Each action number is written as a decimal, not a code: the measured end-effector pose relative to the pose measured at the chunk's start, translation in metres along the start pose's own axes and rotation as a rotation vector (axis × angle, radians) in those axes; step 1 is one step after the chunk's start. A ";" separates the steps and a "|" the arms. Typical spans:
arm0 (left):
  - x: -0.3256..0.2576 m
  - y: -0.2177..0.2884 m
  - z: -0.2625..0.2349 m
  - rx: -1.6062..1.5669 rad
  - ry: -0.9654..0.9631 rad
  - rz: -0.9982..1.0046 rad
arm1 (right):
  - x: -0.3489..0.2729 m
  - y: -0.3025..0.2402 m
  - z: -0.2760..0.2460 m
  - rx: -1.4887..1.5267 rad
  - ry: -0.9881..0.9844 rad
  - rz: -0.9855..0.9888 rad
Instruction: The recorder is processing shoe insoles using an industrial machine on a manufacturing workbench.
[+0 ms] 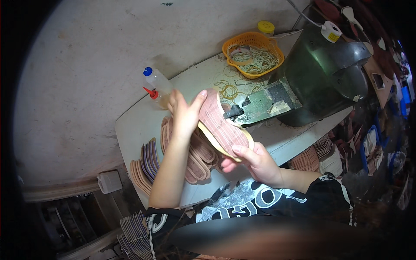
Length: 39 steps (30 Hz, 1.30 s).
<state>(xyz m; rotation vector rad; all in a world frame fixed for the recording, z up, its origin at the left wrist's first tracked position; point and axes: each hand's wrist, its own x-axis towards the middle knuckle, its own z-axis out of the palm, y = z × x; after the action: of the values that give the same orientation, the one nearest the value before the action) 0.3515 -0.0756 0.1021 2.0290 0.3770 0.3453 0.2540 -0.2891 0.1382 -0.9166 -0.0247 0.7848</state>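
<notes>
A pinkish, sole-shaped insole (219, 123) with a pale yellow edge is held tilted over the table. My right hand (259, 165) grips its near end, thumb on top and fingers underneath. My left hand (185, 113) is at the insole's far left side, thumb against its edge and the fingers spread away from it. A dark tool head (234, 112) on the green machine (272, 104) is close to the insole's right edge; the insole hides part of it. Several similar insoles (197, 162) lie in a pile below my hands.
Striped insole stacks (149, 160) stand at the table's left edge. Behind are a blue-capped bottle (158, 80), a red-tipped bottle (152, 93) and an orange basket (253, 39) of rubber bands. More stacked pieces (304, 159) are beyond the table's right side.
</notes>
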 end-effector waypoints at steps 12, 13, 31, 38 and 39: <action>0.062 0.071 -0.027 0.418 -1.277 0.634 | 0.031 -0.003 0.011 0.033 0.077 -0.010; 0.066 0.072 -0.025 0.415 -1.402 0.550 | 0.032 -0.003 0.012 0.032 0.066 -0.035; 0.071 0.085 -0.022 0.475 -1.435 0.482 | 0.027 -0.016 0.014 -0.127 0.055 0.100; 0.073 0.083 -0.023 0.525 -1.415 0.531 | 0.032 -0.015 0.016 -0.053 0.108 0.059; 0.072 0.081 -0.025 0.525 -1.414 0.531 | 0.033 -0.016 0.016 -0.064 0.098 0.064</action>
<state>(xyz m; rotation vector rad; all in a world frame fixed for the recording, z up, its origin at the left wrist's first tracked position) 0.4171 -0.0628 0.1917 2.3021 -1.0390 -0.9702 0.2821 -0.2633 0.1498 -1.0195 0.0657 0.8012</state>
